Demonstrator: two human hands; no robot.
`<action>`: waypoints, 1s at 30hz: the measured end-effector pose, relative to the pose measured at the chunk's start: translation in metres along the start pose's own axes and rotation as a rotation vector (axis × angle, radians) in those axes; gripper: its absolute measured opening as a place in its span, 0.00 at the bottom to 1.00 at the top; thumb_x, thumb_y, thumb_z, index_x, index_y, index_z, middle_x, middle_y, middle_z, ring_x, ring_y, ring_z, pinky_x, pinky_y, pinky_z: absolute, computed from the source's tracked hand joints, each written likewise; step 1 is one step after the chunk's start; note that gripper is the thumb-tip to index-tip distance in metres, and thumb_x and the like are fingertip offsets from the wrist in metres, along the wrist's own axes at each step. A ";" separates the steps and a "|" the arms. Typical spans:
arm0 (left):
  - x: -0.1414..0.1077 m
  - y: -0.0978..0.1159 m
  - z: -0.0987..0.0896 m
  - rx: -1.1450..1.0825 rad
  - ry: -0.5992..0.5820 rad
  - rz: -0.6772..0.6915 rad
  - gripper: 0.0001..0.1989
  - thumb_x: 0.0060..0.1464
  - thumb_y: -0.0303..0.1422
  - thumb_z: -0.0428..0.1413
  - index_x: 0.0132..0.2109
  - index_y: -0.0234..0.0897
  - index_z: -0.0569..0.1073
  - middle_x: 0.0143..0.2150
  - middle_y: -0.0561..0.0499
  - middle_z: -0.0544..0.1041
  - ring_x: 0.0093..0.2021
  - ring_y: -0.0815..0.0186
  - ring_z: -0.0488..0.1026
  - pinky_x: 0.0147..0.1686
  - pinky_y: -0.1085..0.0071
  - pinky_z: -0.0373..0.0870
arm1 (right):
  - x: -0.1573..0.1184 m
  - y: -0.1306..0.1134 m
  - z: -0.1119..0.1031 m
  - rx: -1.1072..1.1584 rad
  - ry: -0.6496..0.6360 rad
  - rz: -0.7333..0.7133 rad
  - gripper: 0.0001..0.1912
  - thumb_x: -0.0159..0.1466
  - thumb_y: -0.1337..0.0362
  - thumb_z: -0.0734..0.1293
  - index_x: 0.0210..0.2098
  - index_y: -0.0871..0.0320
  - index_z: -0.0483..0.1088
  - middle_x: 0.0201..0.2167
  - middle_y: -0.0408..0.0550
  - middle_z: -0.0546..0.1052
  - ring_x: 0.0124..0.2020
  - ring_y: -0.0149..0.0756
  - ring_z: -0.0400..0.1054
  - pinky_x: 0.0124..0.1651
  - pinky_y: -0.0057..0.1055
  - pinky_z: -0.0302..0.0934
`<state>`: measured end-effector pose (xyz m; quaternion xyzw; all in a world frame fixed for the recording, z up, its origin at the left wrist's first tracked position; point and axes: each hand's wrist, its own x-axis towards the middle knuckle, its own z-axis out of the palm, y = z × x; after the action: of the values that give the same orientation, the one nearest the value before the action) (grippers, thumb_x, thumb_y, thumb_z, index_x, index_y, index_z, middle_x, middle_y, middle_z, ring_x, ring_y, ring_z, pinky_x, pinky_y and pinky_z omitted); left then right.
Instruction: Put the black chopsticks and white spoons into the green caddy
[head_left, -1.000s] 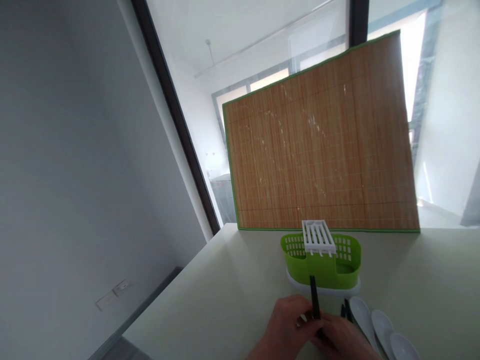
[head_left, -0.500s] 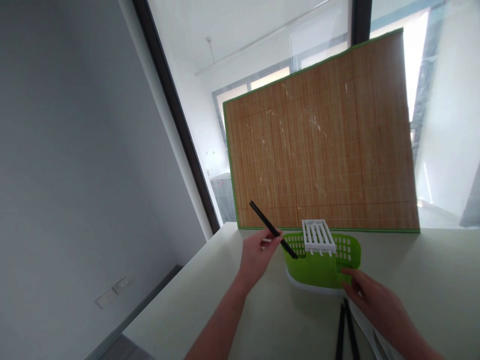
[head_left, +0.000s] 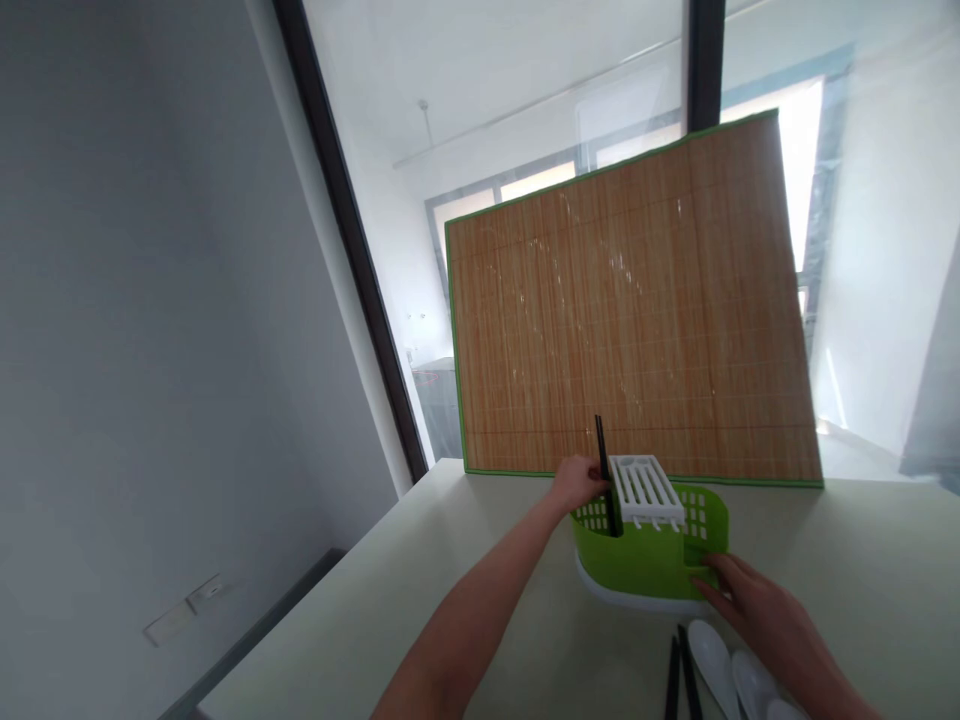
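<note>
My left hand (head_left: pixel 581 483) pinches a pair of black chopsticks (head_left: pixel 602 447), held nearly upright. Their lower ends are inside the left compartment of a green plastic cutlery basket (head_left: pixel 637 567) with slotted walls and a white base. A white slatted rack (head_left: pixel 646 485) with small hooks sits across the basket's middle. At the basket's right end, my right hand (head_left: pixel 754 600) grips the low front rim, fingers at the notch and thumb on the outside. Below it on the table lie another pair of black chopsticks (head_left: pixel 682 668) and several white spoons (head_left: pixel 714 662), partly cut off by the frame.
The basket stands on a white table (head_left: pixel 487 560). Behind it a bamboo mat (head_left: pixel 630 320) with green edging leans upright against a glass partition (head_left: pixel 510 90). A grey wall (head_left: pixel 165 350) with sockets is on the left.
My left hand has moved right, and its chopsticks have turned from a slant to nearly upright in the left compartment. My right hand stays at the basket's right end. The view has shifted slightly.
</note>
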<state>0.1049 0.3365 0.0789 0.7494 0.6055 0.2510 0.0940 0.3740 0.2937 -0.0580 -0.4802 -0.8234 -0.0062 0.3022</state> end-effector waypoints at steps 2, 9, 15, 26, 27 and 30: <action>0.009 0.005 0.008 0.025 -0.029 -0.006 0.08 0.46 0.33 0.61 0.36 0.35 0.78 0.33 0.50 0.80 0.34 0.65 0.76 0.33 0.75 0.69 | -0.001 0.011 -0.005 0.044 0.021 0.005 0.18 0.65 0.49 0.55 0.41 0.55 0.67 0.35 0.49 0.77 0.30 0.39 0.74 0.31 0.33 0.65; 0.018 0.022 0.025 0.120 -0.006 -0.038 0.14 0.47 0.33 0.59 0.43 0.38 0.76 0.38 0.48 0.79 0.39 0.61 0.75 0.37 0.69 0.71 | -0.002 0.023 -0.022 0.111 -0.005 0.058 0.19 0.63 0.47 0.57 0.41 0.55 0.68 0.35 0.49 0.77 0.31 0.38 0.73 0.32 0.33 0.64; 0.010 0.027 0.033 0.176 0.015 -0.032 0.16 0.50 0.31 0.57 0.48 0.40 0.73 0.40 0.48 0.78 0.41 0.61 0.75 0.38 0.69 0.71 | -0.005 0.024 -0.017 0.094 0.007 0.080 0.20 0.63 0.47 0.57 0.43 0.54 0.67 0.37 0.48 0.76 0.33 0.38 0.73 0.34 0.33 0.64; 0.004 0.035 0.029 0.267 0.083 -0.047 0.13 0.53 0.32 0.57 0.47 0.36 0.73 0.40 0.42 0.78 0.44 0.55 0.74 0.42 0.63 0.70 | -0.010 0.017 -0.014 -0.049 0.027 0.123 0.22 0.65 0.46 0.54 0.46 0.53 0.65 0.37 0.46 0.76 0.33 0.39 0.73 0.29 0.33 0.62; 0.003 0.034 0.027 0.257 0.096 -0.041 0.14 0.53 0.32 0.57 0.47 0.36 0.73 0.40 0.43 0.78 0.44 0.55 0.74 0.42 0.63 0.69 | -0.010 0.017 -0.015 -0.072 0.032 0.124 0.22 0.65 0.46 0.54 0.46 0.53 0.65 0.37 0.46 0.76 0.33 0.39 0.73 0.28 0.33 0.62; -0.008 0.036 0.019 0.195 0.178 -0.008 0.20 0.54 0.32 0.56 0.54 0.37 0.67 0.43 0.46 0.76 0.44 0.60 0.72 0.44 0.65 0.68 | -0.013 0.016 -0.016 -0.120 0.055 0.107 0.23 0.65 0.46 0.53 0.48 0.53 0.65 0.36 0.45 0.76 0.31 0.38 0.73 0.25 0.30 0.60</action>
<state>0.1435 0.3231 0.0767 0.7273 0.6360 0.2559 -0.0325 0.3992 0.2877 -0.0558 -0.5405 -0.7860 -0.0528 0.2954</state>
